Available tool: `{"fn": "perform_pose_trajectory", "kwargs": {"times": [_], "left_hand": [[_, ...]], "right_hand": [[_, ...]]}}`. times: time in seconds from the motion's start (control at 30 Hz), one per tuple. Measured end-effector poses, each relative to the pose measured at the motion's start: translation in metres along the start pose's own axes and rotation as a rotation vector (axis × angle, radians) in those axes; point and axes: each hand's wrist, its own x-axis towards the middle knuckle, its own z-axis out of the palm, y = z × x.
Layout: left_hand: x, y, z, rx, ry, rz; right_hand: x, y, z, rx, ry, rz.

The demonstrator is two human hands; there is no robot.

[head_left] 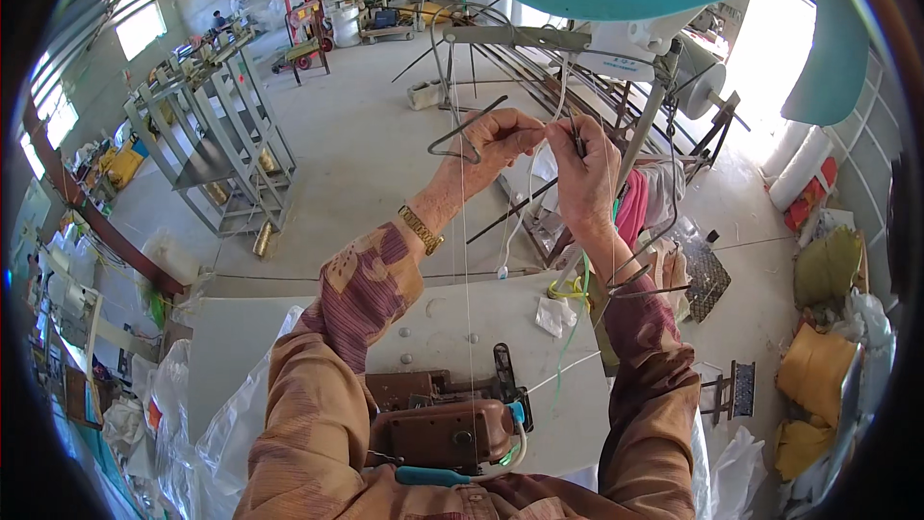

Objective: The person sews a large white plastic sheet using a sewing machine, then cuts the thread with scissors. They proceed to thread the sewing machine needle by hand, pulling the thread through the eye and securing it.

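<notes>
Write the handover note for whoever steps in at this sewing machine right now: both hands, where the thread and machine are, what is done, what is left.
Left hand: raised above the table, fingertips pinched on the thin white thread.
Right hand: raised beside it, pinching the thread end together with a small dark tool; fingertips of both hands almost meet.
Thread: runs from the hands straight down to the brown sewing machine at the table's near edge.
Wire thread guides stand just behind the hands.
Done: thread is up in hand.
Left: it does not look fed through a guide yet; whether the machine is threaded cannot be told.
</notes>
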Motion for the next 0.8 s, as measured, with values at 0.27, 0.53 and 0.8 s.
{"fn": "perform_pose_trajectory", "kwargs": {"times": [0.27, 0.53, 0.8], "left_hand": [[0.0, -0.002, -0.007, -0.044, 0.056, -0.001], [0.024, -0.008, 0.006, -0.505, 0.224, 0.032], [0.056, -0.01, 0.018, -0.764, 0.387, 0.029]], "right_hand": [[0.001, -0.003, -0.002, 0.094, 0.053, 0.003], [-0.004, 0.005, 0.0, 0.159, 0.057, 0.003], [-0.027, 0.027, -0.01, 0.103, 0.03, 0.098]]}}
